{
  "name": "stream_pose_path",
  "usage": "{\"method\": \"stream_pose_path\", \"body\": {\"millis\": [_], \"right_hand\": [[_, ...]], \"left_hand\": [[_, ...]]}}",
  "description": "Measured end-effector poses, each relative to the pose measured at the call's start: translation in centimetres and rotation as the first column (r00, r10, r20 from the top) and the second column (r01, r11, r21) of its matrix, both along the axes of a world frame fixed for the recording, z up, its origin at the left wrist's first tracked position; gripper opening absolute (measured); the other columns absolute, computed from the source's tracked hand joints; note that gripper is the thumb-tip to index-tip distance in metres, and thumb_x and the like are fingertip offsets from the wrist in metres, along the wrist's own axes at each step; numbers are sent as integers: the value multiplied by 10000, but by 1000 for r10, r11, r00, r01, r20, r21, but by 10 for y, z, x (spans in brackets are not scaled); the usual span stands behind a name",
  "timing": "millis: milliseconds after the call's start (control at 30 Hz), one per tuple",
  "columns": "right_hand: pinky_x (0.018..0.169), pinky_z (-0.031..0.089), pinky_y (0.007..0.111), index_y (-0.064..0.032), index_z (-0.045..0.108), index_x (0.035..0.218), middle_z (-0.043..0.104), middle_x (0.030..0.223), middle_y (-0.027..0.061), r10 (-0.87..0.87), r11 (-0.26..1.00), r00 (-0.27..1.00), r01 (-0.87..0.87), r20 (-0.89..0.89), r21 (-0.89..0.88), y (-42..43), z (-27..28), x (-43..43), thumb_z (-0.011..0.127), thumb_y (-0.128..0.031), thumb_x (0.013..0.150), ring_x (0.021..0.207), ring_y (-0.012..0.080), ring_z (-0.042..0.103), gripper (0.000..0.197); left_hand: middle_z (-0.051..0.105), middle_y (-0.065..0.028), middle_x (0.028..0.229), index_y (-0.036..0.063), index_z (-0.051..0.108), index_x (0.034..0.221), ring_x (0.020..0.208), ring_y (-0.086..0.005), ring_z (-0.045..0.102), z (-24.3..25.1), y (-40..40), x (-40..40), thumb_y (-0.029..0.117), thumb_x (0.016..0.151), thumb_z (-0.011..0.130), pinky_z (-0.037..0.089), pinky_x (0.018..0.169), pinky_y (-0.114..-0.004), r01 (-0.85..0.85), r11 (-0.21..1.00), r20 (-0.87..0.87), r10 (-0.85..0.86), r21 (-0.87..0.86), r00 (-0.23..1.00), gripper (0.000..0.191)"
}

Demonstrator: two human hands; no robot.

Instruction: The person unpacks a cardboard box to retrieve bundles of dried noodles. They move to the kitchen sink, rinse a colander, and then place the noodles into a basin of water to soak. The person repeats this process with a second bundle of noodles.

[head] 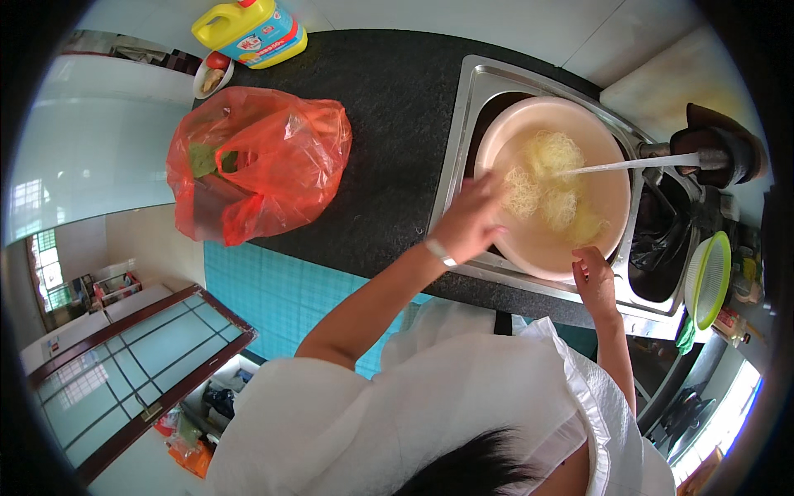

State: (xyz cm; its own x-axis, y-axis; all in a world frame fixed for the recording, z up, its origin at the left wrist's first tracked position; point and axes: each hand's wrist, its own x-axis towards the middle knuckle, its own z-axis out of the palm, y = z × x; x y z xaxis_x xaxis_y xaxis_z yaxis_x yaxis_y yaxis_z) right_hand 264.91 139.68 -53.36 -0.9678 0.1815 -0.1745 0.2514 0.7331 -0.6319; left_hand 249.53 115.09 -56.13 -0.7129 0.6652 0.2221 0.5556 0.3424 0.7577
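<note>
A large pale pink plastic basin [620, 155] stands in the left bowl of the steel sink [462, 124]. Several nests of thin pale-yellow noodles [554, 155] lie in the cloudy water inside it. From the faucet [713, 160] a stream of water runs onto the noodles. Slightly blurred, my left hand [471, 217] reaches over the basin's left rim with fingers spread and nothing in them. My right hand [594, 276] is at the near rim with bent fingers; whether it grips or only touches the rim is not clear.
On the black countertop [391, 124] sits a red plastic bag [285, 161] with something green inside. Behind it are a yellow detergent jug [257, 34] and a small white bowl [213, 77]. A green-rimmed colander [709, 282] and a black plastic bag [657, 232] are at right.
</note>
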Motion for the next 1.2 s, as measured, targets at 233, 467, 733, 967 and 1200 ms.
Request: {"method": "stream_pose_path", "body": {"millis": [233, 467, 733, 967, 1200], "right_hand": [[613, 497, 362, -16, 566, 911, 573, 868, 137, 79, 995, 997, -79, 3, 57, 9, -8, 0, 577, 31, 743, 703, 283, 616, 175], [697, 482, 391, -48, 584, 909, 579, 885, 131, 111, 993, 994, -112, 12, 38, 6, -33, -19, 592, -49, 748, 782, 317, 592, 161], [923, 395, 425, -113, 392, 1270, 525, 1131, 143, -8, 752, 999, -21, 42, 659, 6, -78, -42, 629, -233, 745, 1013, 339, 526, 588], [986, 308, 437, -93, 257, 1383, 492, 1206, 189, 141, 776, 820, -439, 554, 453, 12, -45, -70, 608, -386, 765, 1114, 293, 488, 770], [1057, 246, 399, -49, 316, 1357, 444, 1309, 159, 248, 884, 717, -443, 651, 151, 24, -76, -64, 556, -359, 794, 1224, 294, 404, 687]], "left_hand": [[161, -304, 1411, -93, 170, 1354, 1303, -459, 181, -38, -135, 31, 305, 825, 589, 161, 1065, -521, -674, 570, -333, 592, -469, 733, 784], [196, -224, 1430, 5, 245, 1364, 1309, -346, 258, -44, 51, 17, 241, 787, 636, 271, 1049, -402, -226, 971, 145, 214, 73, 966, 736], [158, -188, 1449, 120, 231, 1395, 1320, -371, 207, -71, 123, -7, 301, 759, 650, 240, 1051, -463, 68, 622, 205, 152, -780, 967, 783], [542, -168, 1179, 51, 447, 1251, 1114, -294, 505, -44, 120, -51, 471, 643, 730, 409, 934, -344, 389, 428, 373, -124, -816, 919, 792], [551, -179, 1117, 79, 485, 1205, 1043, -292, 521, -74, 138, -83, 385, 635, 754, 397, 929, -376, 76, 738, 286, 162, -671, 945, 701]]}}
